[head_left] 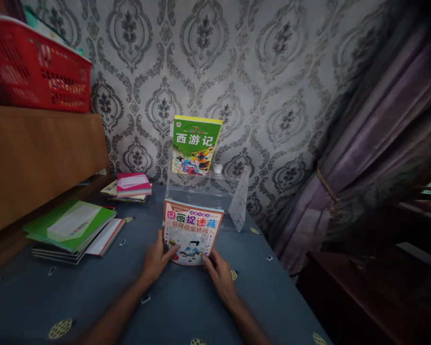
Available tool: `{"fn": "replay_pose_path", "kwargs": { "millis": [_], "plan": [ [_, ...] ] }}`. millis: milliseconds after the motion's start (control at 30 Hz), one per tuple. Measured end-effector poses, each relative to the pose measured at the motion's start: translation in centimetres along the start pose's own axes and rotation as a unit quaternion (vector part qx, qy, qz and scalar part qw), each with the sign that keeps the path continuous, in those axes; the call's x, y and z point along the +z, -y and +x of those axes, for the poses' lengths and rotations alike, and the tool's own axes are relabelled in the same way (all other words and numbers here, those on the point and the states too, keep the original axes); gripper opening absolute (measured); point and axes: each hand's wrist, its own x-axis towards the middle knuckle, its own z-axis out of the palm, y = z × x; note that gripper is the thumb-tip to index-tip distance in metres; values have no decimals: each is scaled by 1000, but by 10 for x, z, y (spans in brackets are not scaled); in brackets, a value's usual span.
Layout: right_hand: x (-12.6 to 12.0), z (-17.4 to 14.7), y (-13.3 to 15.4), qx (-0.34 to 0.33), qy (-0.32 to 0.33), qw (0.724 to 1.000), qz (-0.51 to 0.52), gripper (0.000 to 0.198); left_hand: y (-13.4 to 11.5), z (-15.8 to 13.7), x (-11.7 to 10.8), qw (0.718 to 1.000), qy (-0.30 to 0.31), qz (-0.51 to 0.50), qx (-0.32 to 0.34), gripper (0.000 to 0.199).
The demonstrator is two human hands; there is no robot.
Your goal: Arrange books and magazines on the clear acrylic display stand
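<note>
Between my two hands stands a picture book point(192, 235) with a pale cover, a brown-red border and colourful Chinese characters. My left hand point(158, 256) grips its lower left edge, thumb on the front. At its lower right edge my right hand point(219, 270) does the same, and the other fingers go behind the cover. Just behind the book is a clear plastic rack point(239, 201), its lower part partly hidden by the book. A green and yellow book point(194, 148) rests upright in the rack's upper tier.
At left, a stack with a green book point(73, 223) on top lies on the blue cloth point(172, 306). Farther back is a smaller pile with a pink book point(133, 184). A red basket point(64, 81) sits on a wooden cabinet point(43, 158). A purple curtain point(345, 167) hangs right.
</note>
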Motion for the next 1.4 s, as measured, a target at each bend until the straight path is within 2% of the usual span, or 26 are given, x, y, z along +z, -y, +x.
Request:
{"fn": "replay_pose_path", "kwargs": {
  "millis": [533,667,967,1233,1400],
  "plan": [
    [1,4,4,-33,-10,999,-19,49,2,2,-3,998,8,57,23,59],
    [1,4,2,-31,-8,999,-33,50,1,2,-4,998,14,44,46,58],
    [2,4,-1,-36,-5,999,-19,46,1,1,-7,998,17,44,46,53],
    [2,4,-6,-41,0,999,-8,45,6,4,-4,998,-5,24,55,61],
    [3,4,-8,-48,-10,999,-10,46,7,4,-3,998,15,-5,61,52]
  ]
}}
